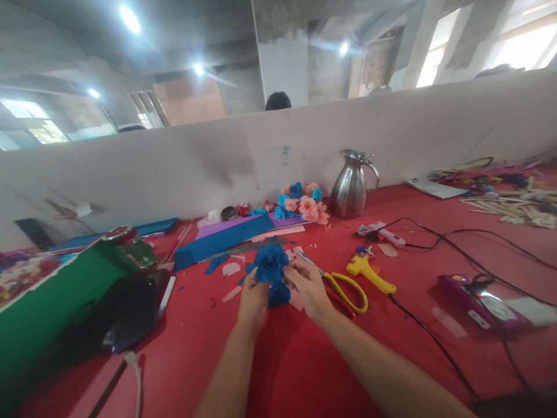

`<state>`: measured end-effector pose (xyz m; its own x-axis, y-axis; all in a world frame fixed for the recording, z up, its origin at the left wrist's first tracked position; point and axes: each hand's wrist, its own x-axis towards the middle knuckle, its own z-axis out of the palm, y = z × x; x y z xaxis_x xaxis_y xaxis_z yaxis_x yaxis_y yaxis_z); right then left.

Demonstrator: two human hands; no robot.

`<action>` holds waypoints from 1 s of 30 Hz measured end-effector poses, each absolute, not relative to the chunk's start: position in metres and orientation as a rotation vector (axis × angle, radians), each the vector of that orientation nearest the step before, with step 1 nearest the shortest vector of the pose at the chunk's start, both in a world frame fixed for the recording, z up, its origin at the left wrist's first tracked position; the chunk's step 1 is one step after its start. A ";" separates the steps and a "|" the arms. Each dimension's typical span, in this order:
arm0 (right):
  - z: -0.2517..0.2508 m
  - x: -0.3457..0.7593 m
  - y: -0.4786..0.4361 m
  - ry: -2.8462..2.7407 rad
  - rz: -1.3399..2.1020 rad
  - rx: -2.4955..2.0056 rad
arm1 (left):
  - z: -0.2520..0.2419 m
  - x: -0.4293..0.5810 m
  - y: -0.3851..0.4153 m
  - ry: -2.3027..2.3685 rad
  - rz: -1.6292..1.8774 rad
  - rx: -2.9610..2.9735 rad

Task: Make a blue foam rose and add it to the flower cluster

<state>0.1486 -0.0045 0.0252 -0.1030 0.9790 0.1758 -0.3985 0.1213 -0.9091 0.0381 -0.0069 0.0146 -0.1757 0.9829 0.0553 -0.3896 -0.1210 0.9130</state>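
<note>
A blue paper flower (pixel 270 262) is held up over the red table (pixel 278 371). My left hand (pixel 253 296) grips it from below on the left, fingers closed. My right hand (pixel 308 283) pinches its right edge between thumb and fingers. More blue paper (pixel 279 295) shows just beneath the flower; I cannot tell whether it is joined to it. Scissors with yellow and red handles (pixel 348 290) lie right beside my right hand. Pink and blue paper scraps (pixel 231 269) are scattered to the left of the flower.
Finished pink and blue flowers (pixel 307 204) lie behind, near a steel jug (pixel 350 184). To the right are a yellow glue gun (pixel 369 274), another corded tool (pixel 383 233) and a purple power strip (pixel 483 305) with trailing cords. A phone (pixel 136 307) and green box (pixel 56 313) stand left.
</note>
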 end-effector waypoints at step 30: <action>0.024 0.152 0.000 -1.091 1.199 -0.778 | 0.009 0.035 -0.008 1.042 1.494 0.969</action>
